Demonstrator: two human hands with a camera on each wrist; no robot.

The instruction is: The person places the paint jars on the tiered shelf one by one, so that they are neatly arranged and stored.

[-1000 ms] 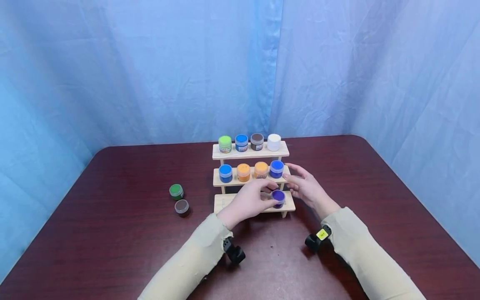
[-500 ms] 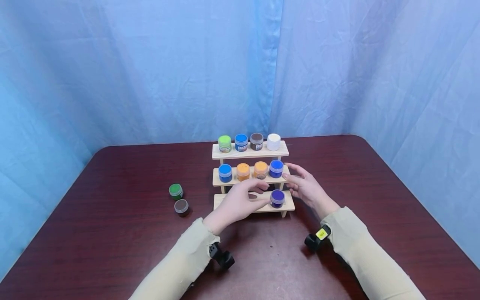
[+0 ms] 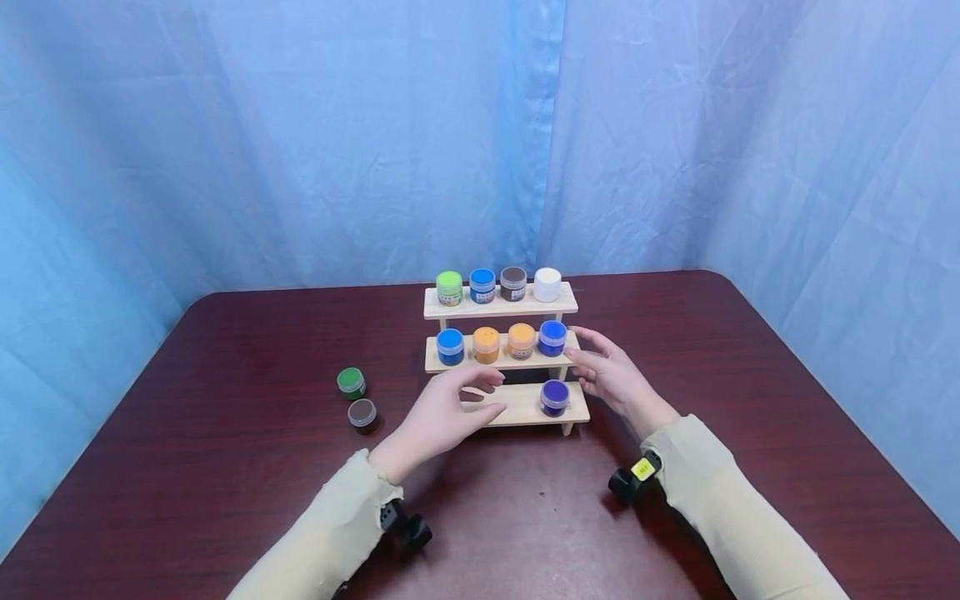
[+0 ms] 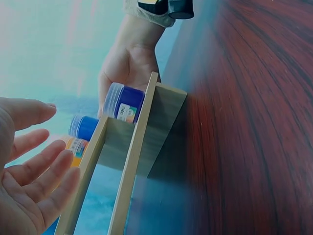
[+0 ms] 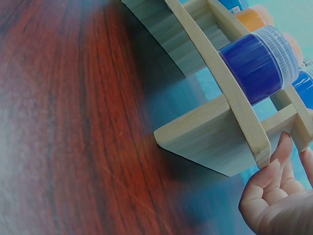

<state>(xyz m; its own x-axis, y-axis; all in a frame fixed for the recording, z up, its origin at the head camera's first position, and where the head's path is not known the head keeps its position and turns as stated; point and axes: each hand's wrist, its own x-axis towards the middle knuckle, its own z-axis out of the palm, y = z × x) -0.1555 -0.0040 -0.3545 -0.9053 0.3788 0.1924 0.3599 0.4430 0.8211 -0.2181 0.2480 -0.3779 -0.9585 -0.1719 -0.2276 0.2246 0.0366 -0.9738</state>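
A three-tier wooden display stand [image 3: 517, 412] stands mid-table. One purple paint jar [image 3: 555, 398] is upright at the right of its lowest shelf. My left hand [image 3: 441, 412] hovers before the left part of that shelf, thumb and fingers spread with nothing between them. In the left wrist view, its fingers [image 4: 46, 171] are loosely bent and hold nothing. My right hand [image 3: 617, 379] holds the stand's right end by the middle shelf. Its lower fingers [image 5: 266, 178] bend in against the wood in the right wrist view; the thumb's contact is partly hidden.
The middle shelf bears a blue jar [image 3: 450, 347], two orange jars [image 3: 486, 345] and a darker blue jar [image 3: 552, 337]. Light green [image 3: 449, 288], blue, brown and white [image 3: 547, 284] jars line the top. Green [image 3: 351, 383] and brown [image 3: 363, 416] jars stand on the table, left.
My left hand has let go of the purple jar and drawn back to the left, its fingers spreading. The jar stays on the lowest shelf. My right hand has kept its place.
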